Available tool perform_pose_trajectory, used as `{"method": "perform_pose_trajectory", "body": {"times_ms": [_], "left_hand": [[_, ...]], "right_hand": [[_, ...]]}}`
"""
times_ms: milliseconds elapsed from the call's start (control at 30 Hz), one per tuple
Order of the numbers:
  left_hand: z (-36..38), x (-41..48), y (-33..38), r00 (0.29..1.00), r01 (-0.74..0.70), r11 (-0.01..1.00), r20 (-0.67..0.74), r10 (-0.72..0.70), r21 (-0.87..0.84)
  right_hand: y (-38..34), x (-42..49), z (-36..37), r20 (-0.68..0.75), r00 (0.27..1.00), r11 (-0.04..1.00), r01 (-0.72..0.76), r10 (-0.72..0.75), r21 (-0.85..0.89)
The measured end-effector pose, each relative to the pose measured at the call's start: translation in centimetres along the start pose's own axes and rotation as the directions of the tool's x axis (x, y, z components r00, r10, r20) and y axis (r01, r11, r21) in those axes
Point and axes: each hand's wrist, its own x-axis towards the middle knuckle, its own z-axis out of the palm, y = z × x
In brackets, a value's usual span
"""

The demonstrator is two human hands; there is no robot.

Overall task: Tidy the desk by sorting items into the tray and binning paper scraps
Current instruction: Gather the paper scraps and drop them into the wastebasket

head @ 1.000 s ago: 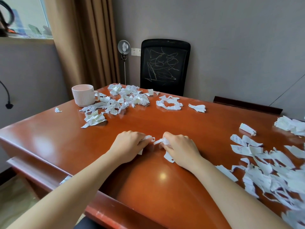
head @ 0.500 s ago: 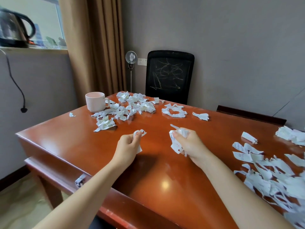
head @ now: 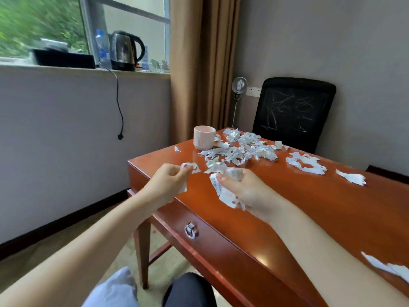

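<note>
My left hand [head: 166,183] is raised over the desk's left edge and grips small white paper scraps [head: 190,167]. My right hand [head: 245,189] hovers above the red-brown desk [head: 309,202], its fingers curled round a larger bunch of torn paper [head: 223,191]. A heap of loose scraps [head: 241,149] lies at the far left corner beside a pale pink mug [head: 204,137]. More torn pieces [head: 306,162] and a single strip [head: 352,177] lie further right. No tray or bin is in view.
A black mesh chair [head: 293,111] stands behind the desk by the wall. A kettle [head: 125,50] with a hanging cord sits on the windowsill at left. A drawer pull [head: 190,230] shows on the desk front. Scraps [head: 389,268] lie at the near right.
Both hands lifted off the desk with paper in them and moved left toward the desk's edge. My view swung left, bringing the window and floor into sight.
</note>
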Motion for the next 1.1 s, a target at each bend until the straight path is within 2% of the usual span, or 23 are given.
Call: {"method": "perform_pose_trajectory", "body": {"times_ms": [100, 200, 267, 367, 500, 567, 667, 833, 1000, 1100], "left_hand": [[-4.6, -0.7, -3.1, 0.994, 0.042, 0.999, -0.100, -0.042, -0.002], [-8.5, -1.7, -6.8, 0.985, 0.117, 0.993, -0.130, -0.118, -0.013], [-10.7, -2.6, -9.7, 0.976, 0.171, 0.985, -0.140, -0.169, 0.003], [-13.6, -4.1, -14.2, 0.950, 0.265, 0.964, -0.165, -0.264, -0.017], [-16.4, -6.2, -20.4, 0.895, 0.383, 0.922, -0.222, -0.386, -0.060], [-17.5, -7.4, -23.8, 0.866, 0.437, 0.896, -0.235, -0.441, -0.074], [-18.6, -9.1, -28.4, 0.815, 0.514, 0.845, -0.224, -0.535, -0.146], [-19.2, -10.6, -36.0, 0.685, 0.638, 0.712, -0.206, -0.698, -0.293], [-18.6, -10.9, -42.8, 0.551, 0.715, 0.572, -0.179, -0.815, -0.403], [-17.7, -11.0, -46.6, 0.503, 0.758, 0.537, -0.192, -0.843, -0.370]], "right_hand": [[-3.0, 1.7, 3.7, 0.062, 0.998, 0.990, -0.007, -0.002, 0.144], [-4.3, 3.3, 8.1, 0.131, 0.991, 0.981, 0.007, -0.033, 0.195], [-4.1, 5.4, 11.7, 0.158, 0.987, 0.990, 0.003, -0.026, 0.142], [-4.4, 7.4, 16.4, 0.230, 0.973, 0.986, -0.033, -0.005, 0.161], [-3.2, 10.2, 23.0, 0.316, 0.949, 0.980, -0.078, 0.016, 0.183], [-2.1, 11.5, 26.2, 0.340, 0.939, 0.985, -0.101, 0.049, 0.137], [-0.6, 13.0, 30.8, 0.391, 0.915, 0.990, -0.128, 0.098, 0.051], [2.5, 15.2, 37.3, 0.463, 0.869, 0.983, -0.181, 0.175, -0.032], [6.1, 17.2, 42.3, 0.473, 0.818, 0.944, -0.310, 0.327, -0.116], [8.5, 18.2, 45.1, 0.456, 0.790, 0.910, -0.383, 0.411, -0.158]]}}
